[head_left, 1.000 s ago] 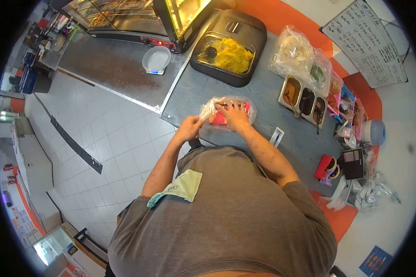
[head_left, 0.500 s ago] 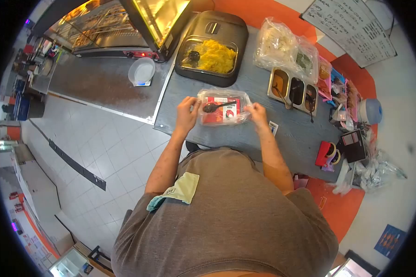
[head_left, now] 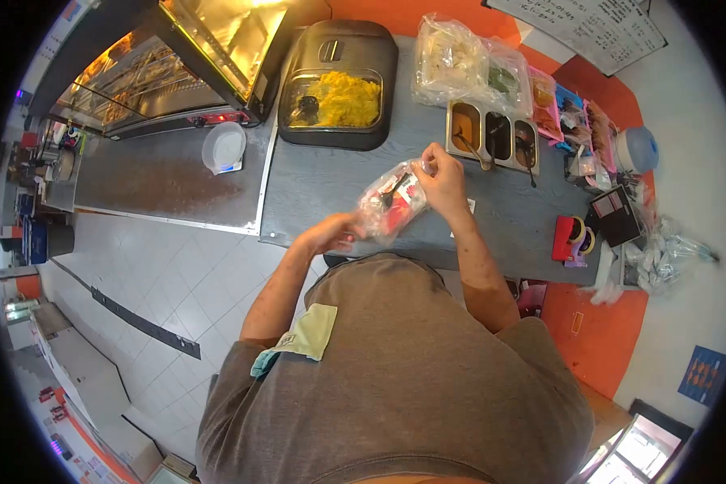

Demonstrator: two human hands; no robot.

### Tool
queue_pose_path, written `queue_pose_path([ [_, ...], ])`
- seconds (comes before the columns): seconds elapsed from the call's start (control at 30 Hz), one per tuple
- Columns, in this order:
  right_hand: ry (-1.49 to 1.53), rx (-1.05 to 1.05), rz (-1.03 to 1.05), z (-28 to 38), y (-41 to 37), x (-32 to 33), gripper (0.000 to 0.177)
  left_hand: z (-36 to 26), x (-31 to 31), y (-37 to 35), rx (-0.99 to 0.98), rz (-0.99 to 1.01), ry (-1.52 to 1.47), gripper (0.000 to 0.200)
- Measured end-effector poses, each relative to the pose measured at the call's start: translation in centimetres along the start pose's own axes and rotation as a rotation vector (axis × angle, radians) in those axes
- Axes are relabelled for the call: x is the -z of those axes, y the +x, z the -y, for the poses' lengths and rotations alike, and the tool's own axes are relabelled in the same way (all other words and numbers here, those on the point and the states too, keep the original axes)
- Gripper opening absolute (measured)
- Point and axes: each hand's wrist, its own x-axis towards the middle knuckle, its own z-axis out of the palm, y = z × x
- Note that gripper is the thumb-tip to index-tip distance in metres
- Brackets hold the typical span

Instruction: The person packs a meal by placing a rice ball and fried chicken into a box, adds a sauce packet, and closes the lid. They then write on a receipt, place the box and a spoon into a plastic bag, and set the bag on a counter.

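Note:
A clear plastic bag (head_left: pixel 377 228) hangs tilted over the counter between my hands. Through its film show a red and white printed label and a dark spoon (head_left: pixel 389 196), which seems to lie inside. My right hand (head_left: pixel 444 181) pinches the bag's upper right corner. Down at the lower left end, my left hand (head_left: pixel 331 232) has its curled fingers against the bag, slightly blurred. Beyond the bag stands a black warmer (head_left: pixel 339 56) with yellow rice (head_left: pixel 345 98) in its tray.
Three metal sauce pans (head_left: pixel 492 137) with ladles sit at the back right, behind my right hand. Bagged food (head_left: pixel 452 60) lies beyond them. A tape dispenser (head_left: pixel 571 239) is at the right edge. Left, a plastic bowl (head_left: pixel 224 148) stands below a lit glass cabinet (head_left: pixel 161 73).
The bag has turned from level to tilted, its right end raised. My right hand moved up and away from me; my left hand dropped lower. The camera view shifted slightly.

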Motion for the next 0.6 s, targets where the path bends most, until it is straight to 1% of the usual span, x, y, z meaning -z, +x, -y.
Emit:
queue_pose_path([
  [0.03,-0.014,0.043,0.006,0.3,-0.2,0.4,0.02,0.7,-0.5,0.5,-0.079,0.084,0.268,0.024],
  [0.07,-0.015,0.037,-0.004,0.6,-0.3,1.1,0.02,0.9,-0.4,0.7,-0.074,0.09,0.276,0.024],
  [0.13,-0.299,0.196,-0.208,0.5,0.0,3.3,0.017,0.0,-0.7,0.6,-0.486,-0.474,0.101,0.021],
  [0.17,-0.229,0.171,-0.274,0.2,0.0,4.0,0.014,-1.3,-0.4,-0.7,-0.626,-0.58,0.012,0.019],
  [0.2,-0.23,0.164,-0.278,0.1,-0.1,4.2,0.014,-2.2,0.4,-1.2,-0.622,-0.576,0.017,0.019],
  [0.27,-0.466,0.09,-0.095,1.2,-0.2,5.1,0.012,-3.3,0.8,-2.3,-0.733,-0.655,0.437,0.024],
  [0.3,-0.464,0.057,-0.069,2.4,-0.5,5.6,0.012,-3.1,-0.4,-3.2,-0.727,-0.652,0.44,0.024],
  [0.33,-0.464,0.064,-0.08,3.0,-0.5,5.5,0.012,-4.2,-3.1,-5.1,-0.827,-0.606,0.419,0.024],
  [0.37,-0.34,0.053,-0.114,3.4,-0.6,5.5,0.009,-5.2,-4.9,-5.9,-0.928,-0.556,0.398,0.025],
  [0.4,-0.216,0.032,-0.133,3.6,-0.9,5.4,0.008,-5.8,-5.5,-5.5,-0.926,-0.555,0.398,0.025],
  [0.43,-0.216,0.026,-0.121,3.6,-0.7,5.3,0.008,-6.4,-5.8,-4.9,-0.966,-0.556,0.435,0.02],
  [0.47,-0.15,-0.039,-0.029,3.5,-0.1,5.0,0.01,-7.1,-5.7,-4.4,-1.004,-0.559,0.479,0.016],
  [0.5,-0.082,-0.107,0.056,3.4,-0.1,4.8,0.013,-6.9,-4.7,-2.7,-1.063,-0.497,0.413,0.01],
  [0.53,-0.081,-0.102,0.048,3.3,-0.1,4.6,0.013,-7.2,-5.1,-2.9,-1.071,-0.494,0.418,0.01],
  [0.6,0.29,-0.112,0.042,2.1,0.0,4.3,0.019,-7.4,-6.0,-3.2,-1.215,-0.362,0.32,0.007],
])
